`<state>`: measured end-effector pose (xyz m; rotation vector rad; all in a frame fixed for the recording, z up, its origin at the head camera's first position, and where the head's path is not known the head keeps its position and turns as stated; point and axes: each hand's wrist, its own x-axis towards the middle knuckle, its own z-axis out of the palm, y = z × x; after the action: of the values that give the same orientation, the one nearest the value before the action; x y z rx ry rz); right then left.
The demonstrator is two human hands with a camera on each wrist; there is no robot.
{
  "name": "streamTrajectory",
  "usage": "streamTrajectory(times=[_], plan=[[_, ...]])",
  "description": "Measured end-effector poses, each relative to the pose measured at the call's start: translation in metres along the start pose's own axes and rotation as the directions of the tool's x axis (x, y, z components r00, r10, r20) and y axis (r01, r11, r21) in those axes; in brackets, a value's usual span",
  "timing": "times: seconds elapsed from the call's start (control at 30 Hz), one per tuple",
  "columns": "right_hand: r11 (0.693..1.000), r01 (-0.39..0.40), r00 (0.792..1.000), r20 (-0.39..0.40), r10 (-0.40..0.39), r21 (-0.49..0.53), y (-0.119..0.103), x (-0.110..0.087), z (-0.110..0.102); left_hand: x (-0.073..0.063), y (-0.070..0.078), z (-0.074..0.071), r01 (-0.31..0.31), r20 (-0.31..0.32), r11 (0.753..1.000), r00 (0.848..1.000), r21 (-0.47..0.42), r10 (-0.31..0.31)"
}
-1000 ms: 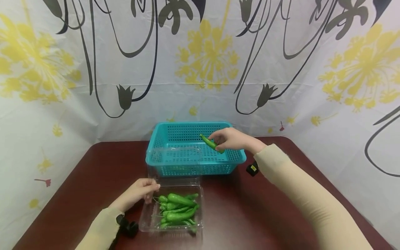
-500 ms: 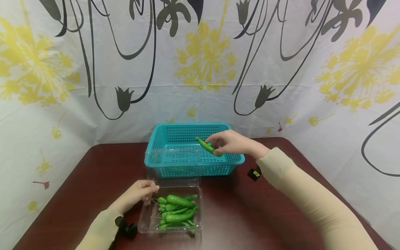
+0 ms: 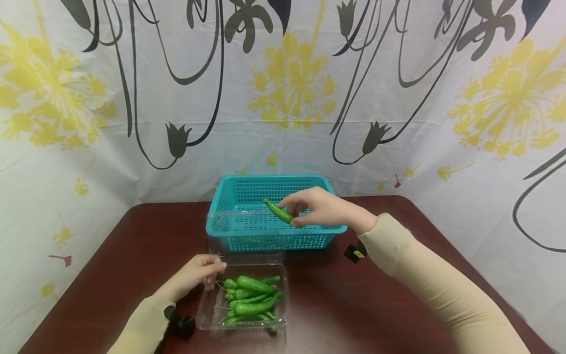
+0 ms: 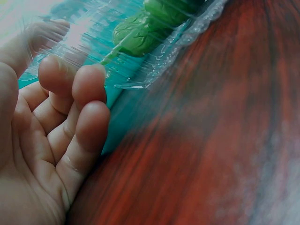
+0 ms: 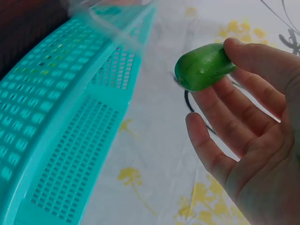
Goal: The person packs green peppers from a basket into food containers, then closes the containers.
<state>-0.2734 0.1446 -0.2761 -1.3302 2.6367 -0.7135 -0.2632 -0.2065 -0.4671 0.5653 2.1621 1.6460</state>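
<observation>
Between thumb and fingers, my right hand [image 3: 317,207] pinches a green chili pepper [image 3: 277,211] over the blue plastic basket [image 3: 276,243]. The right wrist view shows the pepper's rounded end [image 5: 201,68] pointing toward the camera. My left hand [image 3: 200,271] grips the left rim of a clear plastic clamshell box [image 3: 208,314], thumb on one side and fingers on the other, as the left wrist view shows at the fingertips [image 4: 89,86]. Several green peppers [image 3: 254,308] lie piled in the box. Its raised clear lid [image 3: 247,214] overlaps the basket's front.
The dark red-brown table [image 3: 345,305] carries the basket at the back and the box in front of it. A patterned white cloth [image 3: 283,147] hangs behind and along both sides. Black wrist cameras sit at both sleeves.
My right hand has moved left and slightly down over the basket, with the chili pepper in its fingers. The left hand has kept its hold on the box.
</observation>
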Motion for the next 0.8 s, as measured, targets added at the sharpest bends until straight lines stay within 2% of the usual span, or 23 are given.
streamTrajectory(times=[0.2, 0.4, 0.57, 0.8], plan=[[1.000, 0.029, 0.999, 0.031, -0.029, 0.003, -0.011, 0.007, 0.010, 0.000, -0.001, -0.001, 0.006, -0.001, 1.000, 1.000, -0.015, -0.006], [0.996, 0.091, 0.993, 0.082, -0.089, -0.024, -0.020, 0.012, 0.026, 0.000, 0.000, -0.001, 0.007, 0.002, 1.000, 1.000, -0.017, -0.007], [0.993, 0.116, 0.986, 0.120, -0.116, 0.002, -0.029, 0.015, 0.039, 0.001, 0.000, -0.001, 0.006, 0.008, 1.000, 1.000, -0.024, -0.006], [0.993, 0.116, 0.978, 0.170, -0.117, 0.018, -0.038, 0.016, 0.057, 0.001, -0.001, -0.001, 0.019, 0.004, 0.999, 1.000, -0.027, -0.019]])
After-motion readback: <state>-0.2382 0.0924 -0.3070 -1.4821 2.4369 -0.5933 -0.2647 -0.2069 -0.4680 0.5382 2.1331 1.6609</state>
